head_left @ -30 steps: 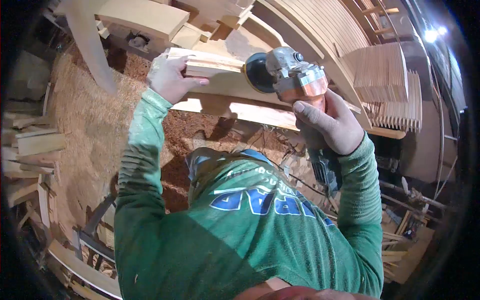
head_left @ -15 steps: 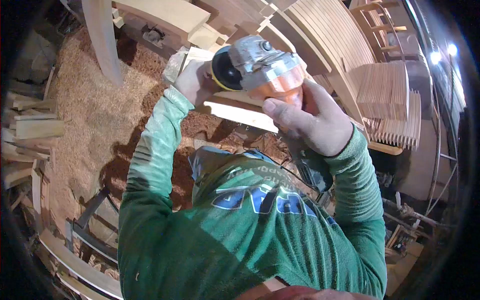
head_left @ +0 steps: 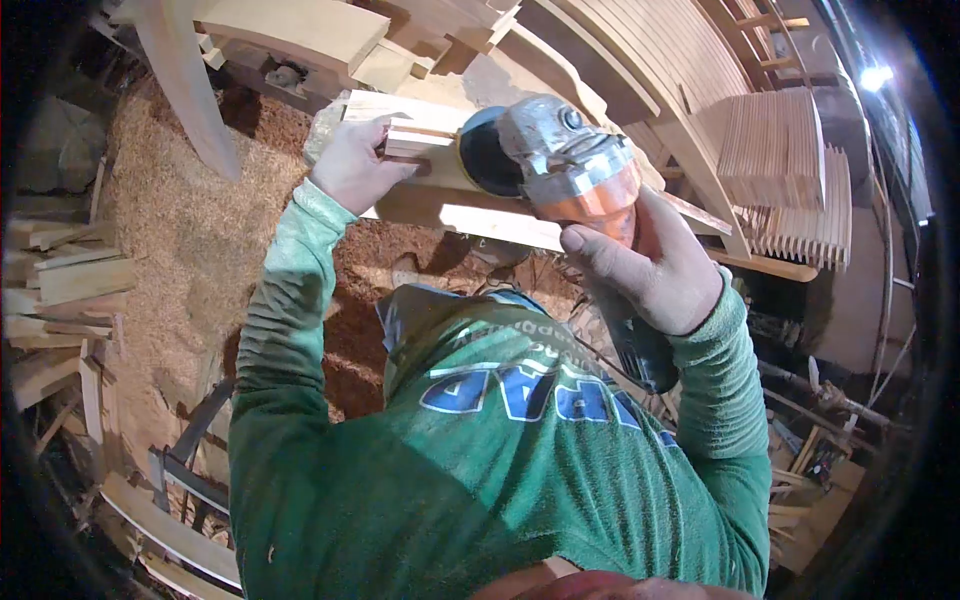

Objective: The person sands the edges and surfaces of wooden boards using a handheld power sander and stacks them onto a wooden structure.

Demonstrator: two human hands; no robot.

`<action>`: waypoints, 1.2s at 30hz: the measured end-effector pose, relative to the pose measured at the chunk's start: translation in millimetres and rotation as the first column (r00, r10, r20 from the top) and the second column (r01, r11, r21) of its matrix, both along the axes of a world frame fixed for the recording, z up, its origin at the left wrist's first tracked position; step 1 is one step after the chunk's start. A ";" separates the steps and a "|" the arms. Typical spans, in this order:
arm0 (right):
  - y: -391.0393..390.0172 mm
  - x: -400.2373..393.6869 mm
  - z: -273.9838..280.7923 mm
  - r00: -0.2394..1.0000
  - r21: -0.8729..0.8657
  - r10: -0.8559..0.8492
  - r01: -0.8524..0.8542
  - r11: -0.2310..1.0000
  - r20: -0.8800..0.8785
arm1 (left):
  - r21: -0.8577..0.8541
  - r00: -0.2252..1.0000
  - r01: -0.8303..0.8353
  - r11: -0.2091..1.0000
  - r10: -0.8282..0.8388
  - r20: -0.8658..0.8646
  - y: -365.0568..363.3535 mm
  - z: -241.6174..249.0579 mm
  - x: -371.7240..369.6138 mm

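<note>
My right hand (head_left: 660, 265) is wrapped round the orange body of an angle grinder (head_left: 565, 150) with a scuffed metal head. A round black pad with a yellowish edge (head_left: 488, 155) is fitted on the grinder and faces left, against or very near a pale wooden piece (head_left: 425, 135). At that piece's left end, my left hand (head_left: 355, 165) grips it between thumb and fingers. Below lies a brightly lit wooden board (head_left: 490, 224). The grinder's dark rear end hangs down beneath my right wrist.
Stacked slatted wooden parts (head_left: 770, 150) stand at the right. A curved wooden piece (head_left: 190, 90) rises at the upper left. Sawdust (head_left: 180, 240) covers the floor, with wood offcuts (head_left: 85, 280) piled at the far left. Long boards (head_left: 640, 60) lie at the back.
The grinder and my right hand have shifted right and slightly down. My left hand has moved a little left, and the wooden piece in it now shows clearly.
</note>
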State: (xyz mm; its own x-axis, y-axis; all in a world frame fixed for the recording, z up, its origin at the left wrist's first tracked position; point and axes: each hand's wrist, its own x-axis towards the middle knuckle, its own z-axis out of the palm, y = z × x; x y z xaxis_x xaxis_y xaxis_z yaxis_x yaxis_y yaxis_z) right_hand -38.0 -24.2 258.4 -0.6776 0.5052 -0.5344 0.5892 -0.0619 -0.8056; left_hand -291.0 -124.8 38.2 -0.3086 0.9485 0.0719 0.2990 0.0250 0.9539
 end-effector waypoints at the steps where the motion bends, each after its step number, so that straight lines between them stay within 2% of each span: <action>1: 1.4 6.2 0.0 1.000 -0.006 -0.015 0.015 1.000 0.007 | -0.014 1.000 0.004 1.000 -0.004 0.022 -0.9 2.0 0.3; 2: 4.3 14.3 -0.4 0.999 -0.012 -0.033 0.033 0.999 0.014 | -0.028 0.999 0.011 1.000 -0.010 0.045 -0.4 5.8 2.0; 4: 15.6 32.6 -8.0 0.999 0.065 -0.030 0.031 0.997 -0.021 | -0.012 0.995 0.001 1.000 -0.002 -0.104 1.7 15.4 4.5; 5: 20.1 39.8 -7.3 0.999 0.101 -0.035 0.036 0.994 -0.011 | 0.038 0.993 -0.001 0.999 0.006 -0.119 2.7 8.0 3.4; 7: 28.8 55.2 -1.8 0.997 0.146 -0.055 0.045 0.988 0.062 | 0.120 0.904 -0.037 0.992 0.085 -0.420 4.7 4.0 -2.3; 8: 32.9 63.1 -1.1 0.997 0.140 -0.068 0.061 0.988 0.047 | 0.132 0.944 -0.093 0.987 0.130 -0.303 6.1 -6.8 -1.9; 10: 39.0 79.7 1.3 0.993 0.147 -0.115 0.111 0.983 0.022 | 0.102 0.960 -0.058 0.993 0.083 -0.266 7.6 -0.3 -2.3; 12: 47.2 103.2 -4.7 0.984 0.159 -0.176 0.168 0.973 0.038 | -0.017 0.987 -0.109 0.994 0.107 -0.118 5.0 1.1 1.9; 14: 34.5 67.9 -39.2 0.972 0.212 -0.162 0.124 0.969 0.173 | -0.024 0.995 -0.063 0.998 0.061 -0.075 -13.6 -50.3 -37.7; 17: 37.7 83.6 -67.1 0.972 0.225 -0.227 0.206 0.952 0.069 | -0.036 0.998 -0.067 0.997 0.067 -0.002 -18.2 -68.5 -46.8; 20: 49.9 101.5 -85.1 0.958 0.283 -0.259 0.217 0.934 0.120 | -0.035 0.994 -0.093 0.995 0.095 0.056 -19.5 -102.8 -59.4; 21: 53.4 106.9 -84.2 0.949 0.280 -0.286 0.240 0.930 0.136 | -0.050 0.987 -0.089 0.995 0.094 0.127 -19.5 -111.4 -62.4; 24: 66.2 136.2 -77.6 0.915 0.254 -0.381 0.340 0.906 0.134 | -0.125 0.995 -0.054 0.991 0.065 0.081 -23.9 -124.7 -76.3; 28: 84.9 185.5 -77.0 0.890 0.326 -0.442 0.387 0.862 0.112 | -0.075 0.992 -0.105 0.992 0.110 0.068 -28.2 -126.7 -73.1; 29: 91.5 197.2 -81.5 0.890 0.340 -0.453 0.409 0.847 0.058 | -0.068 0.993 -0.110 0.992 0.113 0.045 -29.5 -127.1 -74.2; 31: 103.3 221.9 -81.0 0.877 0.356 -0.470 0.410 0.840 0.101 | -0.051 0.993 -0.115 0.992 0.115 -0.001 -30.6 -125.5 -74.9; 34: 124.4 252.8 -78.8 0.861 0.340 -0.494 0.432 0.835 0.121 | -0.103 0.992 -0.121 0.987 0.123 0.014 -31.5 -124.8 -76.9; 36: 136.5 273.7 -82.0 0.836 0.338 -0.541 0.485 0.807 0.092 | -0.076 0.991 -0.125 0.989 0.129 0.042 -29.9 -124.9 -75.9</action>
